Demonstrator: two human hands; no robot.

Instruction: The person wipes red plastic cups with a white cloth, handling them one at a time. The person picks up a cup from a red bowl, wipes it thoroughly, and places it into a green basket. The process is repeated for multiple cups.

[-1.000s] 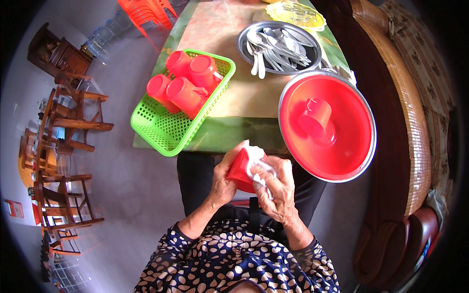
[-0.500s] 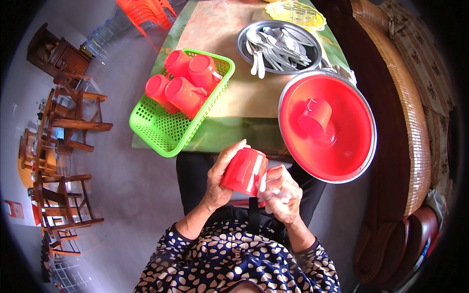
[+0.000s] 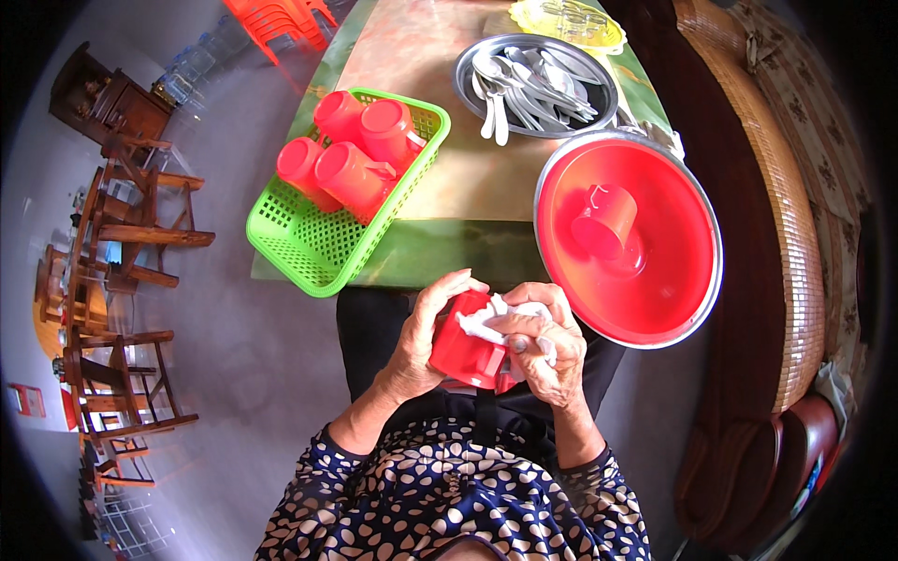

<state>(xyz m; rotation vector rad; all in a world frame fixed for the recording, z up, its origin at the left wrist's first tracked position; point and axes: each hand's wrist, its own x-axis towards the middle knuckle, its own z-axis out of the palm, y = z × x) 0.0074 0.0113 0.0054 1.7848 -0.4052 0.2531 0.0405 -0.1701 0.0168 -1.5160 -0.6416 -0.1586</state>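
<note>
Beyond table edge point(image 3: 449, 266), both hands point(image 3: 426, 341) grip red cup point(image 3: 465, 353).

L hand point(image 3: 423, 338) and R hand point(image 3: 543, 348) together hold a red cup point(image 3: 465, 353) over the lap; R presses a white cloth point(image 3: 494, 318) onto it. Far left on the bench point(image 3: 468, 178): green basket point(image 3: 309, 245) w/ four red cups point(image 3: 352, 150). Right: red basin point(image 3: 673, 252) w/ one cup point(image 3: 603, 221) inside. Far: metal tray point(image 3: 468, 79) of spoons point(image 3: 528, 89), yellow dish point(image 3: 568, 21) beyond it.
</note>
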